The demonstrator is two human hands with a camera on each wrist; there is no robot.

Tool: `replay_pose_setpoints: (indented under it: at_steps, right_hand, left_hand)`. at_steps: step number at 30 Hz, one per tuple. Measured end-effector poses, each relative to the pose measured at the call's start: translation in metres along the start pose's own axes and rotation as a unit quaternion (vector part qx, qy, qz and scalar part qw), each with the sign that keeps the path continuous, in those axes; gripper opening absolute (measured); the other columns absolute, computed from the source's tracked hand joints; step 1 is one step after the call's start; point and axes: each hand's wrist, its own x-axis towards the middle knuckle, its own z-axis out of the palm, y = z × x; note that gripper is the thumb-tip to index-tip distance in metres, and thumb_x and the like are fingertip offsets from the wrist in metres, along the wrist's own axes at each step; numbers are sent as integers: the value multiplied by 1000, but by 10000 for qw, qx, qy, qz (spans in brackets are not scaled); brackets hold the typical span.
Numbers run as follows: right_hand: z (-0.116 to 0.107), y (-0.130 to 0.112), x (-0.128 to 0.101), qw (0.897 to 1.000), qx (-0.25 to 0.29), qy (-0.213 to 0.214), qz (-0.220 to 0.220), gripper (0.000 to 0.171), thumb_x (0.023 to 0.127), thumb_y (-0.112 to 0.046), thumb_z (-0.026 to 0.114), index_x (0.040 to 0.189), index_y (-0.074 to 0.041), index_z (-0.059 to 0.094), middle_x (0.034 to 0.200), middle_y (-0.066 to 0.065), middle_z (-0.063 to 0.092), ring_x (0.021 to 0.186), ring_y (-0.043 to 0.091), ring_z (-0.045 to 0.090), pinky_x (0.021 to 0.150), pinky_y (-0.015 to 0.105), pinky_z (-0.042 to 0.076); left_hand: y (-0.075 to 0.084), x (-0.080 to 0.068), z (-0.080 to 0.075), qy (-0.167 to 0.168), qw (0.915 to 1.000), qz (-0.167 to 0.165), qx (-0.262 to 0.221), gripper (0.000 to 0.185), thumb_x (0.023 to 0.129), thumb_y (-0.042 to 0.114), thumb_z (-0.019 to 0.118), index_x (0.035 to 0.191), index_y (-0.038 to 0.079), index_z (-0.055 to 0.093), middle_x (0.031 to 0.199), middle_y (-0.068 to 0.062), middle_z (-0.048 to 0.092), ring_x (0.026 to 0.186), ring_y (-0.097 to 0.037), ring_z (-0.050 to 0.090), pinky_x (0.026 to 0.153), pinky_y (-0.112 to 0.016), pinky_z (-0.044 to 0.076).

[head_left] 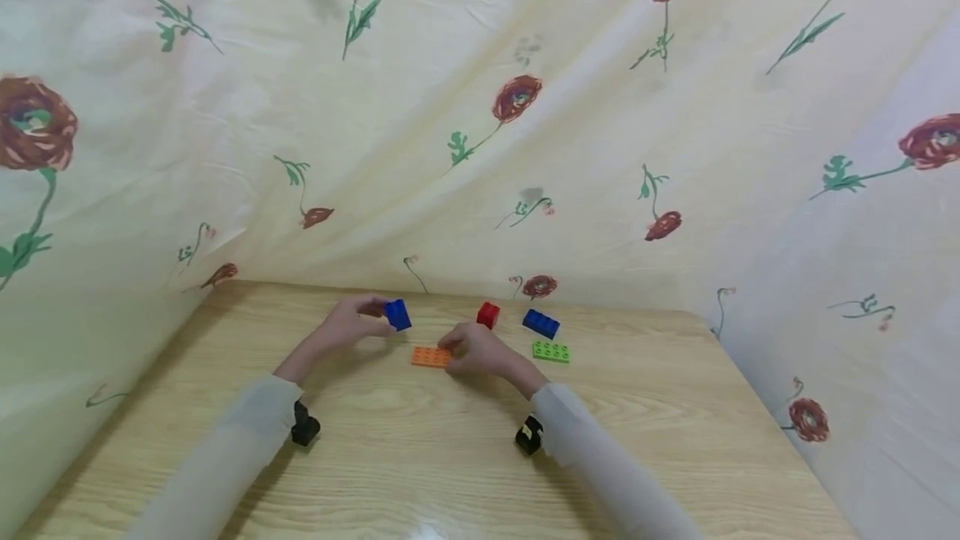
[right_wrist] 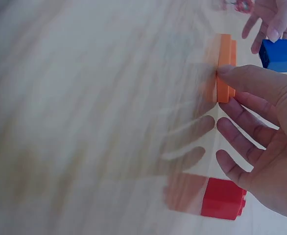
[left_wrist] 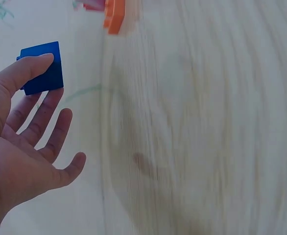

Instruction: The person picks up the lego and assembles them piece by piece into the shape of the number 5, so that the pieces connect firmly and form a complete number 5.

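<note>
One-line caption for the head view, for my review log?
Left hand holds a blue brick while right hand pinches an orange plate on the wooden table.

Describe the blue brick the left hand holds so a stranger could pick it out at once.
On the wooden table, find the left hand near the far edge. The small blue brick is pinched at its fingertips, lifted above the orange plate. The other blue brick lies flat, untouched, beyond the green plate.

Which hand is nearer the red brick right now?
Right. The right hand sits just in front of the red brick, pinching the orange plate; the left hand is farther off, holding a blue brick.
</note>
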Motion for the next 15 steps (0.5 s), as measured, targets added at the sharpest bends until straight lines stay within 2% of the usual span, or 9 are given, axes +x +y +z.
replay_pose_setpoints:
  at_steps: [3, 7, 15]
  right_hand:
    - [-1, 6, -5, 9992, 340, 73, 189, 36, 85, -8, 81, 120, -5, 74, 120, 8, 72, 112, 23, 63, 100, 42, 54]
    - [-3, 12, -9, 9983, 510, 87, 270, 34, 87, -10, 80, 120, -6, 74, 121, 7, 71, 114, 23, 63, 101, 42, 53]
    - [-7, 20, -12, 9973, 717, 24, 134, 30, 90, -9, 78, 119, -4, 74, 120, 10, 73, 116, 26, 67, 101, 44, 54]
  left_hand:
    - [9, 1, 12, -140, 9998, 158, -54, 54, 87, 20, 81, 134, 1, 63, 127, -20, 68, 121, -39, 61, 103, -56, 48]
    - [19, 3, 26, -318, 9991, 249, -143, 53, 87, 19, 81, 134, 3, 64, 126, -16, 69, 122, -38, 60, 105, -56, 47]
    - [30, 8, 47, -550, 9965, 614, -155, 47, 86, 15, 82, 129, 4, 68, 121, -15, 71, 118, -37, 62, 104, -57, 47]
